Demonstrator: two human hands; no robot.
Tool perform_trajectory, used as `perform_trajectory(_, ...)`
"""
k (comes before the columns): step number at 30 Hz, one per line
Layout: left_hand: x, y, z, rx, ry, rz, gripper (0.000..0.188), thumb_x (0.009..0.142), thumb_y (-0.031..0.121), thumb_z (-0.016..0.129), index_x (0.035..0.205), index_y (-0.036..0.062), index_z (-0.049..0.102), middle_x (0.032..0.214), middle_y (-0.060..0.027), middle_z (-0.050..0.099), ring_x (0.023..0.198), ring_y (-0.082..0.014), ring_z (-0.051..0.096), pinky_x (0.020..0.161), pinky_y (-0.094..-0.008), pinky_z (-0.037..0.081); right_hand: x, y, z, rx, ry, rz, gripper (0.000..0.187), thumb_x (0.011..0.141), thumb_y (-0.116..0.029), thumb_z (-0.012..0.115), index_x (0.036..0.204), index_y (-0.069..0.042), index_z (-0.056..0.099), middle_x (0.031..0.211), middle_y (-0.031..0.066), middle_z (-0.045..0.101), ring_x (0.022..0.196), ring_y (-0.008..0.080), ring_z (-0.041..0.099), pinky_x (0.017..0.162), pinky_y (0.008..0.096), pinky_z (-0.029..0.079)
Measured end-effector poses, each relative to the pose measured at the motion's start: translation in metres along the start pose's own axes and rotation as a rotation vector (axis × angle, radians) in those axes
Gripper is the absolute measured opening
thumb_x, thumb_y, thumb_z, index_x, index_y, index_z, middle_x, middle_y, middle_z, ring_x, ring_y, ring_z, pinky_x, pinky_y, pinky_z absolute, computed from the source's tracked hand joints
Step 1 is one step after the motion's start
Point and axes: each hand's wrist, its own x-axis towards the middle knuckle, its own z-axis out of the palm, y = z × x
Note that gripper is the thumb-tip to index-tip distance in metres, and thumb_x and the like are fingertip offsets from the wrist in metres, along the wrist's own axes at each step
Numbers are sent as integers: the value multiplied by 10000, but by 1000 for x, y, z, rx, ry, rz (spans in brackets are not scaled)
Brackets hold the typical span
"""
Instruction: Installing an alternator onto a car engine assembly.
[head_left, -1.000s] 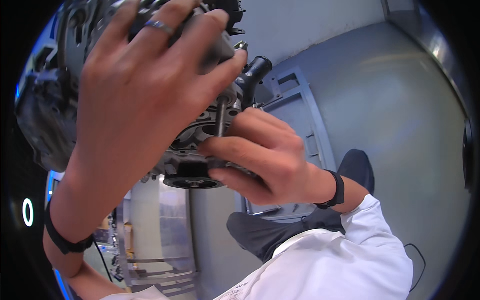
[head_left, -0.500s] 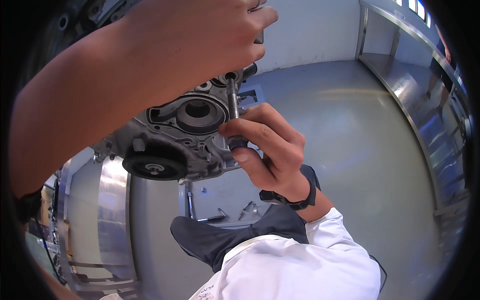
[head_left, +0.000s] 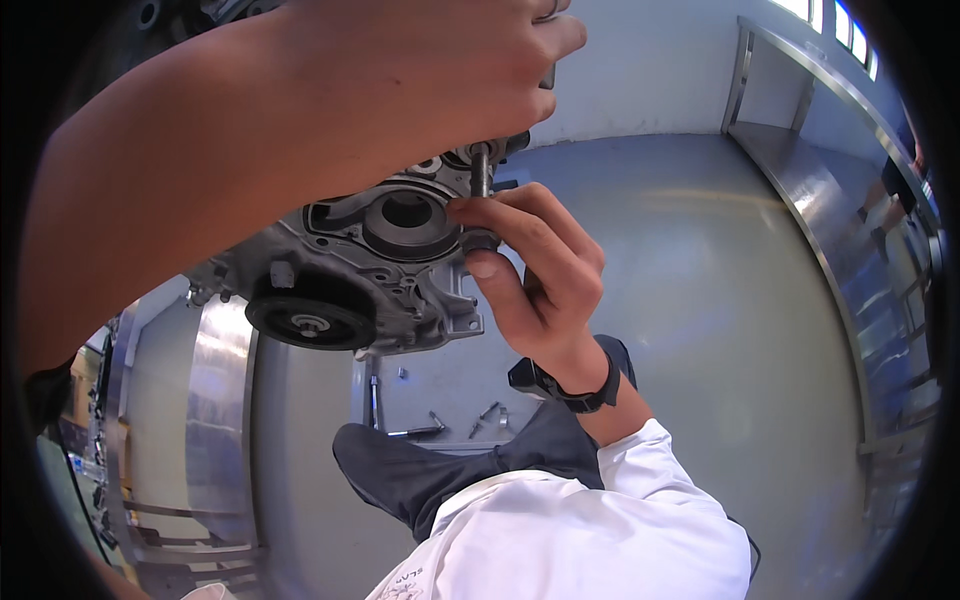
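An engine block [head_left: 395,300] with a black pulley [head_left: 310,322] and a round bored opening fills the upper left. My right hand [head_left: 545,265] pinches the dark end of a steel socket extension bar [head_left: 481,170] between thumb and fingers. The bar's far end meets a round recess at the engine's upper right edge. Across the engine's top reaches my left arm, and my left hand [head_left: 520,65] is curled at the upper edge of the picture. A bit of grey metal shows beside its fingers; what they grip is hidden.
Below the engine, a grey tray-like surface [head_left: 462,375] bears a ratchet handle [head_left: 415,432] and several small metal tools. Metal benches [head_left: 225,400] stand at left, and a long metal rack [head_left: 800,190] lines the right. Another person [head_left: 895,190] is partly visible at far right.
My right hand has moved up along the engine, and less of the bar shows above my fingers. My left hand sits slightly farther right. The whole view has shifted a little.
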Motion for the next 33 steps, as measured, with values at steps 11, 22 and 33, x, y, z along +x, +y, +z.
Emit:
perform_trajectory(11, -32, 25, 59, 84, 427, -277, 305, 814, 227, 625, 1110, 156, 607, 1088, -29, 585, 1151, -223, 533, 1023, -503, 379, 10, -6, -11, 20, -17, 90, 158, 834, -34, 611, 953, 58, 658, 725, 94, 556, 613, 151, 511, 543, 236, 387)
perform_trajectory(22, -28, 37, 39, -168, 407, -481, 738, 530, 152, 789, 1230, 232, 568, 1346, -12, 474, 1304, -223, 385, 1100, -499, 298, 30, -14, -45, -302, -252, -369, 190, 672, -29, 650, 860, -34, 675, 839, 101, 515, 717, 275, 548, 620, 359, 463)
perform_trajectory(33, -38, 58, 38, -225, 526, -776, 923, 498, 24, 798, 1339, 243, 488, 1443, -26, 375, 1321, -302, 352, 1102, -476, 307, 96, 6, -39, -22, 221, 103, 105, 885, -83, 570, 966, -18, 585, 693, 36, 483, 619, 125, 422, 567, 259, 367)
